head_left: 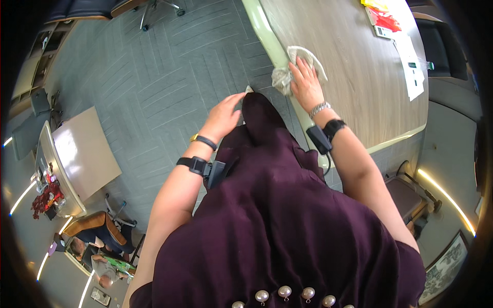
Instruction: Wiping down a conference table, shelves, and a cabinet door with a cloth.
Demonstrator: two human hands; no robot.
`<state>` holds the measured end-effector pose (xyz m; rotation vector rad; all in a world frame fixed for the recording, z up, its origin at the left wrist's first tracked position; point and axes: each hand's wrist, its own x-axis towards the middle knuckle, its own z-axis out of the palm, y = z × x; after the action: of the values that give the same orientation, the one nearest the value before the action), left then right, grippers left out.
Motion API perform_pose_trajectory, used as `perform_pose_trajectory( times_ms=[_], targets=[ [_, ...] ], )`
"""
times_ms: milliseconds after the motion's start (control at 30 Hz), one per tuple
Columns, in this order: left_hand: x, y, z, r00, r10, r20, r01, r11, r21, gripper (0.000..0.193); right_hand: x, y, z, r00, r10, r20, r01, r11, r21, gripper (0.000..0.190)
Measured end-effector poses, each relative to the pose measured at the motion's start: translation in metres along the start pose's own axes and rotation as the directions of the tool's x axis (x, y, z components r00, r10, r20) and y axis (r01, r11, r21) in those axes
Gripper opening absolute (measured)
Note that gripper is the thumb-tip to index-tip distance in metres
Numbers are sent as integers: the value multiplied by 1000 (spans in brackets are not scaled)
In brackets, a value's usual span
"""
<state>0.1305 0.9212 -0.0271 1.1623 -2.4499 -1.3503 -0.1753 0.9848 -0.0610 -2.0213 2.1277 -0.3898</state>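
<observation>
My right hand lies palm down on a pale, crumpled cloth at the edge of a wood-grain table. One bunched part of the cloth hangs over the table's pale green rim. The fingers are spread over it and the palm side is hidden. My left hand hangs in the air in front of the dark purple garment, with nothing in it and its thumb apart from the fingers. A small black device is strapped to each forearm.
Papers, a clear bottle with a green cap, and red and yellow plastic packaging lie on the table's far side. Office chairs stand around. Two people are at the lower left, near another cluttered table.
</observation>
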Motion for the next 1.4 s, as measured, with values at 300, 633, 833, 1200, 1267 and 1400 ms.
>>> perform_pose_trajectory(
  times_ms=[300,633,833,1200,1267,1400],
  targets=[
    [-73,-88,-41,893,-450,-11,450,891,67,53,190,10,26,989,-139,-45,139,990,-4,47],
    [-95,-84,-69,740,-667,88,651,743,157,57,254,17,21,980,-200,17,200,980,-16,46],
    [-66,-75,-98,730,-667,149,659,745,104,58,151,17,-21,923,-320,215,302,947,114,58],
    [177,-13,-159,987,114,114,-132,977,165,74,202,12,-23,941,-246,234,226,968,110,53],
    [229,-1,-163,943,316,101,-331,918,218,80,239,5,-16,970,-154,189,139,986,88,51],
    [302,3,-165,860,498,112,-511,840,182,86,295,-2,-4,974,-83,212,97,994,-55,53]
  ],
)
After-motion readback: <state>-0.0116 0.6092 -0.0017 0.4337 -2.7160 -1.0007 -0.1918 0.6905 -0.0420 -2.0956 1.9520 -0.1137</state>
